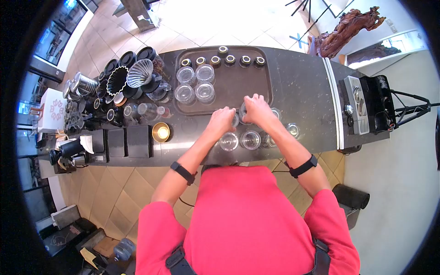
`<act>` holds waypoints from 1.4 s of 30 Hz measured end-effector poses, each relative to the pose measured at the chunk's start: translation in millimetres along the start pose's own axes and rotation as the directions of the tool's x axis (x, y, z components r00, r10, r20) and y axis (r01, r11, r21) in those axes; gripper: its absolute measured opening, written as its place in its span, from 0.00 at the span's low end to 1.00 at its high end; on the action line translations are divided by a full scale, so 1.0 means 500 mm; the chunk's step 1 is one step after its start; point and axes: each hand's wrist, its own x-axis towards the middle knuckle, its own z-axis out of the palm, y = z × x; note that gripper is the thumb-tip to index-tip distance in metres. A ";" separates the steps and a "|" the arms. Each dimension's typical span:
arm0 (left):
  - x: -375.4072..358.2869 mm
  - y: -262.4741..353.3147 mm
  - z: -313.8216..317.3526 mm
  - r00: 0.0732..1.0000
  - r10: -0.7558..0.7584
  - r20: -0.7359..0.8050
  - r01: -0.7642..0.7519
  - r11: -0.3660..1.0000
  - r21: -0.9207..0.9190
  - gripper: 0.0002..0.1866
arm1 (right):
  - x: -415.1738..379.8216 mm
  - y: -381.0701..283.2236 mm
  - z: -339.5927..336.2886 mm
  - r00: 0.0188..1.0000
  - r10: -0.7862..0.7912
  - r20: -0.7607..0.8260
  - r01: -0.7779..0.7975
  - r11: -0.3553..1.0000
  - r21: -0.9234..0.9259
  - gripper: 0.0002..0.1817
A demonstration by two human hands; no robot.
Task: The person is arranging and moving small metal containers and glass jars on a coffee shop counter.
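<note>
My left hand is closed round a clear glass, of which only the right edge shows. Just beside it, my right hand grips another clear glass from above, its fingers partly covering the rim. Both hands are over the counter, near the front edge of a brown tray. Close to my wrists stand more clear glasses, among them one glass and a second glass. On the tray's left part, several glasses are grouped together.
Small dark-lidded jars line the tray's back. A brass-coloured bowl sits left of my left forearm, beside flat black scales. Coffee drippers and servers crowd the counter's left. A metal holder with utensils stands at the right end.
</note>
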 end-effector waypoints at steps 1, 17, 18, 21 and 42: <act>0.001 -0.001 -0.001 1.000 0.000 -0.003 0.000 1.000 0.001 0.29 | 0.008 0.005 -0.015 0.999 0.010 -0.031 -0.008 0.999 0.041 0.32; 0.001 -0.004 0.005 0.997 0.029 0.065 -0.035 0.995 0.093 0.41 | 0.219 0.034 -0.013 0.959 0.165 -0.232 -0.133 0.980 0.148 0.39; -0.002 -0.003 0.008 0.999 0.047 0.007 -0.047 0.995 0.088 0.38 | 0.223 0.035 -0.009 0.955 0.170 -0.243 -0.138 0.980 0.141 0.39; -0.005 0.001 0.005 0.999 0.048 0.007 -0.049 0.994 0.102 0.38 | 0.237 0.041 -0.002 0.952 0.181 -0.247 -0.148 0.978 0.145 0.40; 0.194 -0.058 -0.144 0.982 -0.115 -0.147 0.133 0.984 0.117 0.40 | 0.289 0.059 0.004 0.970 0.189 -0.156 -0.164 0.974 0.157 0.43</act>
